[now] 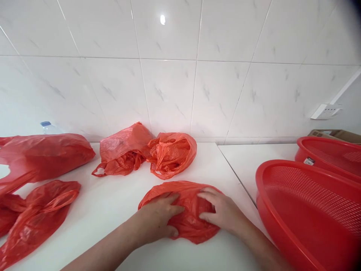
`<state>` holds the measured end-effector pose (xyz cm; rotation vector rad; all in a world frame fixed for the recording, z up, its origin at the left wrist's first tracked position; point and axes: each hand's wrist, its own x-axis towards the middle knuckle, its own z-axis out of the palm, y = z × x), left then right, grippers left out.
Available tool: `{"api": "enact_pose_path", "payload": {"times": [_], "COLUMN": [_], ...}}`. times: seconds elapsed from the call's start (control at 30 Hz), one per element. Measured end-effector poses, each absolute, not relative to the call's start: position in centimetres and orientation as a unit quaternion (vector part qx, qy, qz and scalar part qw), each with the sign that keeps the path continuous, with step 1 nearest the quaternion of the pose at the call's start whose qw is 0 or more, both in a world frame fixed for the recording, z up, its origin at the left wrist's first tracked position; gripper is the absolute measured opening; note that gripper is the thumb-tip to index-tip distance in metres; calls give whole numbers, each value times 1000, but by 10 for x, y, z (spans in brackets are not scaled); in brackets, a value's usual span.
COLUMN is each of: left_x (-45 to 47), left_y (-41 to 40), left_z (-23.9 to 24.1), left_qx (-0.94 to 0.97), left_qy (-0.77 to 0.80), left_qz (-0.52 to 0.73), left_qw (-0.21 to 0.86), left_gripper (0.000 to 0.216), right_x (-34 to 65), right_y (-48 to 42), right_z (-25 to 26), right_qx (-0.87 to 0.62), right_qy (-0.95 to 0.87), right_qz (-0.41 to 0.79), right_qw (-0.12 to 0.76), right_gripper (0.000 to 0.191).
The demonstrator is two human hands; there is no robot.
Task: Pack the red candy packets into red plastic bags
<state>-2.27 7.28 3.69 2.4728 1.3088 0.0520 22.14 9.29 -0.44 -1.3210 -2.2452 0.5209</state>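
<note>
A crumpled red plastic bag (pixel 188 229) lies on the white table in front of me, bunched into a rounded heap. My left hand (pixel 159 216) rests on its left side, fingers spread and pressed on the thin plastic. On the right side of the same bag sits my right hand (pixel 220 210), its fingers apart and curved over the folds. Neither hand is closed around the plastic. Whatever the bag may contain is hidden. Just behind it is another rounded red bag (pixel 176 154), touching a taller red bag (pixel 126 145) with a loop handle.
More red bags (pixel 47 154) lie at the left, one with a knotted-looking top (pixel 47 210). A bottle with a blue cap (pixel 46 124) stands behind them. Two red perforated baskets (pixel 270 165) occupy the right, near a cardboard box (pixel 338 133). A socket (pixel 325 111) is on the tiled wall.
</note>
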Motion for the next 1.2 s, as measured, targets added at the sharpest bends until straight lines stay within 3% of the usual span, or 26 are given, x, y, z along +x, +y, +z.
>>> {"api": "enact_pose_path", "payload": {"times": [0.1, 0.23, 0.37, 0.53, 0.83, 0.93, 1.07, 1.2], "left_x": [-27, -22, -11, -7, -16, -21, -27, -28], "left_y": [68, 47, 31, 37, 41, 43, 49, 49], "left_z": [36, 26, 8, -2, -5, -12, -21, -20], "left_qx": [903, 930, 943, 942, 943, 938, 910, 894], "left_qy": [415, 299, 221, 240, 245, 256, 317, 385], "left_qz": [86, 216, 240, 202, 202, 231, 262, 229], "left_qw": [78, -1, 58, 118, 98, 38, -54, -16], "left_gripper": [39, 21, 9, 13, 19, 21, 36, 45], "right_x": [227, 227, 221, 216, 214, 213, 214, 216], "right_y": [96, 96, 94, 89, 93, 96, 96, 90], "right_z": [-2, 1, 2, -2, -21, -26, -30, -37], "right_qx": [-464, -451, -433, -442, -539, -558, -567, -583], "right_qy": [-787, -756, -778, -784, -773, -777, -771, -752], "right_qz": [159, 7, -44, -57, -36, -28, -37, -53], "right_qw": [375, 474, 454, 432, 332, 290, 287, 303], "right_gripper": [25, 19, 23, 25, 47, 51, 51, 50]}}
